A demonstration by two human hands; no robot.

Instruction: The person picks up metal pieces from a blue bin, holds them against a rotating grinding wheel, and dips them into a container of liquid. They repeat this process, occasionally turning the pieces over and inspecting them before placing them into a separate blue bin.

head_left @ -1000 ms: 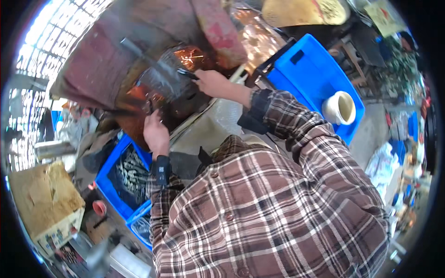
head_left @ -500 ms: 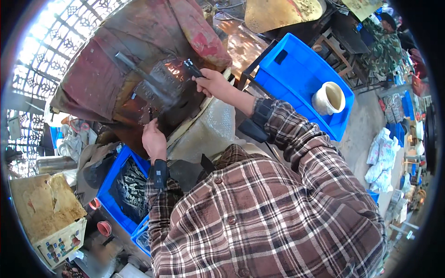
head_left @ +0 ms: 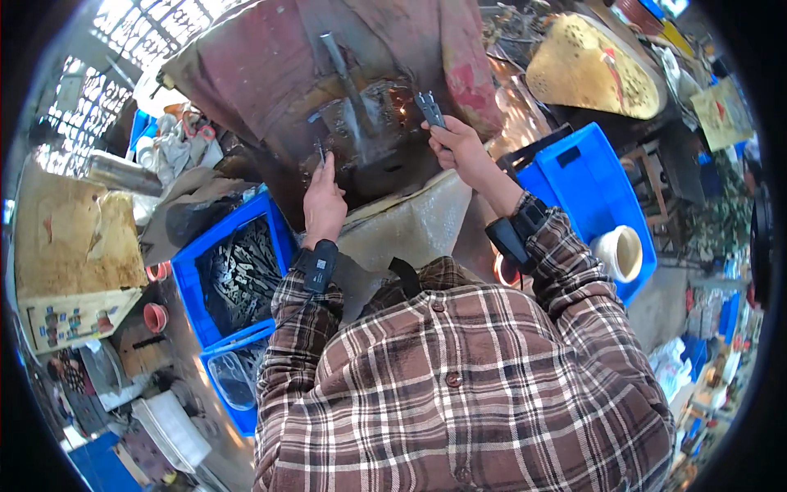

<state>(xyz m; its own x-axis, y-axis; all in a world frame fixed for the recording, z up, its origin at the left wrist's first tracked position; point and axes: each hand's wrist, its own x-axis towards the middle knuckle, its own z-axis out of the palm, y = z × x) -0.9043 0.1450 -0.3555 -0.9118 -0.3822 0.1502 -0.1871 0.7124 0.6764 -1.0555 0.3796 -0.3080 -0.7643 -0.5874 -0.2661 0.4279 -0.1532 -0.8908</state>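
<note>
Both hands are raised at the cloth-hooded wet machine (head_left: 385, 176). My right hand (head_left: 465, 154) is closed on a flat dark grey metal piece with a forked end (head_left: 430, 111), held upright at the hood's right side. My left hand (head_left: 325, 205) pinches a thin dark metal piece (head_left: 321, 152) whose lower part the fingers hide. Between the hands, a metal pipe (head_left: 343, 70) slants down into the hood, with whitish spray or water under it. Orange glints show on the wet surface near the right hand's piece.
Left of me stands a blue crate (head_left: 187, 283) full of small metal parts, with a smaller blue bin (head_left: 215, 390) before it. On the right, another blue crate (head_left: 566, 176) holds a cream pot (head_left: 618, 253). A control box (head_left: 78, 316) stands far left.
The whole view has swung, so machine and hands appear farther right. My right hand has turned its metal piece more upright, its flat grey face now showing. Both hands keep their grip.
</note>
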